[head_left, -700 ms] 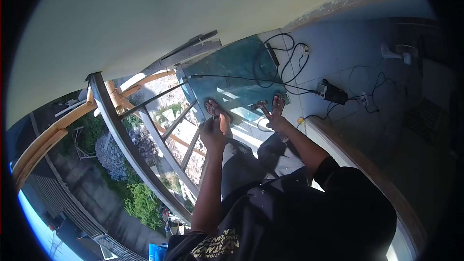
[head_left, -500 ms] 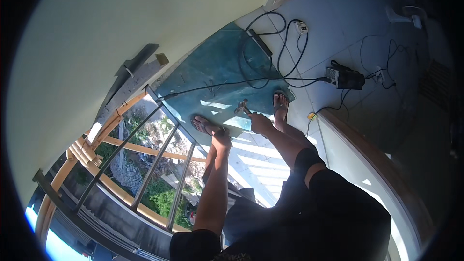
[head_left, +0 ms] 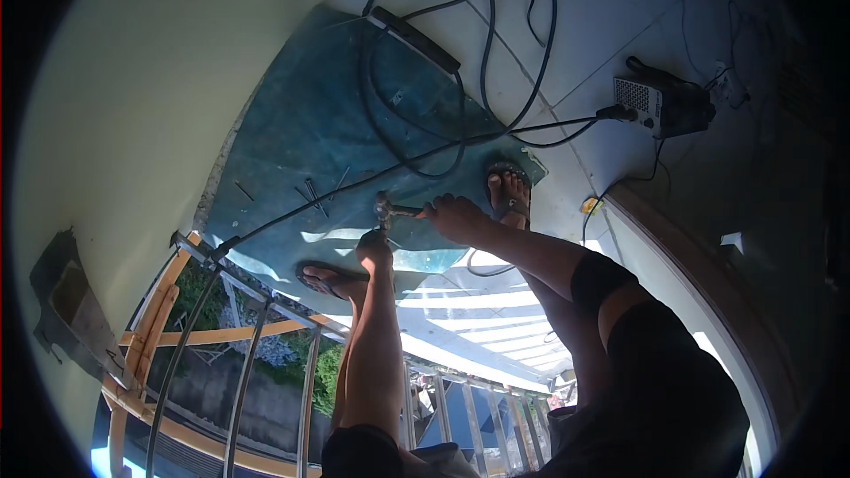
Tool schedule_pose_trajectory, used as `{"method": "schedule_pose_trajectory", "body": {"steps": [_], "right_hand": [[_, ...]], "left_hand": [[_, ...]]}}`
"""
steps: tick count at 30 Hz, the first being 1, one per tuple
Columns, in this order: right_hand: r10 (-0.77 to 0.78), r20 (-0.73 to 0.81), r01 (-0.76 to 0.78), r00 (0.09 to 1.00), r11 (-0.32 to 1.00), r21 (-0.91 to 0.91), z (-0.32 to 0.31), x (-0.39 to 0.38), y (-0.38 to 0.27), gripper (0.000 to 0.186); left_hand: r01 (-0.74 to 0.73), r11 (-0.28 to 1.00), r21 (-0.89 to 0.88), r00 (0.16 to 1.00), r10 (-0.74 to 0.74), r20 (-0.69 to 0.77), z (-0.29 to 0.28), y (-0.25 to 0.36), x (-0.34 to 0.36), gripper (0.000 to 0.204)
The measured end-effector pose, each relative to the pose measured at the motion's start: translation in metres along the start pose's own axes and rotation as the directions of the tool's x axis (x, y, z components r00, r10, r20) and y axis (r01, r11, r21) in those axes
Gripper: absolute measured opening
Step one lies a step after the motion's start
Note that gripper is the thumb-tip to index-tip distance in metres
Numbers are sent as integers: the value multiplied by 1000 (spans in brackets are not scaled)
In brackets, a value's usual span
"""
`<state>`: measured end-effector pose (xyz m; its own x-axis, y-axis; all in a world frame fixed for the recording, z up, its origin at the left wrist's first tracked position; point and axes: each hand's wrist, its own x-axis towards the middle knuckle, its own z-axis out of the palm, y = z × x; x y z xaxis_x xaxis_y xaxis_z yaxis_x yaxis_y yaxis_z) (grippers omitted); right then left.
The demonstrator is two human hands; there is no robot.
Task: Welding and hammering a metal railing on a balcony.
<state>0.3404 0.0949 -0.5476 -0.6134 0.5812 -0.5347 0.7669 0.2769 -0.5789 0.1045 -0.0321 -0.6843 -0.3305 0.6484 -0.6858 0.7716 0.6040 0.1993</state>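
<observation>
Gripping a small hammer (head_left: 390, 210) by its handle, the right hand (head_left: 453, 215) has its fingers wrapped shut around the shaft, so that grip is clamped on the tool. The hammer's metal head sticks out to the left of the grip, hovering over the blue-green sheet (head_left: 301, 133) spread on the floor. Just below the hammer head, the left hand (head_left: 375, 250) is lowered to the sheet with its fingers curled together (whether it pinches anything small I cannot tell, since the hand hides its own fingertips).

To the left of the right-hand grip, a few thin dark nails (head_left: 312, 195) lie loose on the sheet. A black cable (head_left: 416, 159) runs past just above the grip, from the railing (head_left: 266, 301) at the lower left up towards the small grey power box (head_left: 660, 104) well off to the upper right. More black cable loops further up, beside a long dark bar (head_left: 414, 39) lying on the sheet's far edge.

Right of the grip, touching close, is the person's right foot in a sandal (head_left: 508, 193), planted on the sheet's corner. Below and left of the grip, the other sandalled foot (head_left: 329, 278) rests near the railing, where sunlight stripes the floor. A pale wall (head_left: 133, 80) fills the left side.
</observation>
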Motion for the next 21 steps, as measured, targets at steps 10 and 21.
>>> {"method": "schedule_pose_trajectory", "body": {"steps": [10, 21], "right_hand": [[377, -651, -442, 659, 894, 69, -134, 133, 144, 54], [556, -413, -341, 722, 805, 486, -184, 41, 56, 38]], "left_hand": [[336, 814, -473, 906, -417, -75, -45, 24, -20, 39], [38, 748, -662, 985, -140, -101, -222, 116, -220, 40]]}}
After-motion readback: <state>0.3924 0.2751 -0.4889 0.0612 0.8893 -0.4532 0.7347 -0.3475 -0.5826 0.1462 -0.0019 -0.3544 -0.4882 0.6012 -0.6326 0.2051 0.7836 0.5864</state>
